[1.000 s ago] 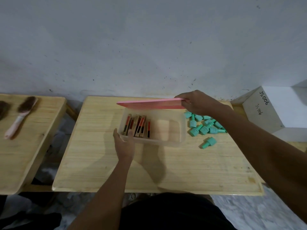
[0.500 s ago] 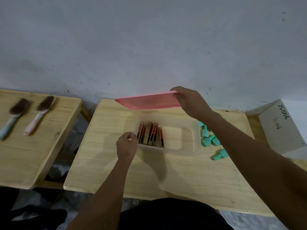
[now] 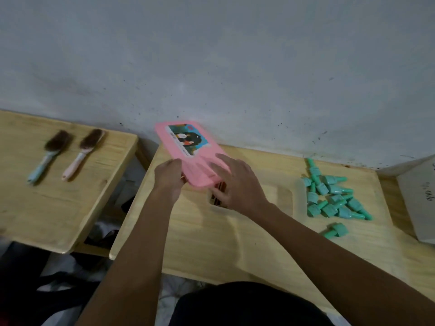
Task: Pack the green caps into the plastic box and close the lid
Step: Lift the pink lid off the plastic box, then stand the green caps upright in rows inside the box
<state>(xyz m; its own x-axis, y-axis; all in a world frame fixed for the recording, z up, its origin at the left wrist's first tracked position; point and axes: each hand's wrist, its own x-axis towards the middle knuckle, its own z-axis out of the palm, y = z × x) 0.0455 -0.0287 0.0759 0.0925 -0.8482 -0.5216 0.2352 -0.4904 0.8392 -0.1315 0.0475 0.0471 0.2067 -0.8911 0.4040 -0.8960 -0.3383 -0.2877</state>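
Note:
The pink lid (image 3: 188,149), with a picture sticker on top, is held tilted in the air above the left end of the clear plastic box (image 3: 286,198). My left hand (image 3: 168,176) grips its near left edge and my right hand (image 3: 235,182) holds its near right corner, fingers spread over the top. The box stands open on the wooden table (image 3: 211,243); red and brown sticks (image 3: 219,192) show inside, mostly hidden by my right hand. A pile of several green caps (image 3: 332,196) lies to the right of the box, with one cap (image 3: 336,230) apart nearer me.
A second wooden table (image 3: 58,184) at the left carries two brushes (image 3: 68,154). A white cardboard box (image 3: 416,196) sits at the far right edge. A grey wall runs right behind the tables. A gap with dark cloth separates the two tables.
The lid came off the box and swung left, its top now showing. My left hand left the box and took the lid's edge. The view shifted left.

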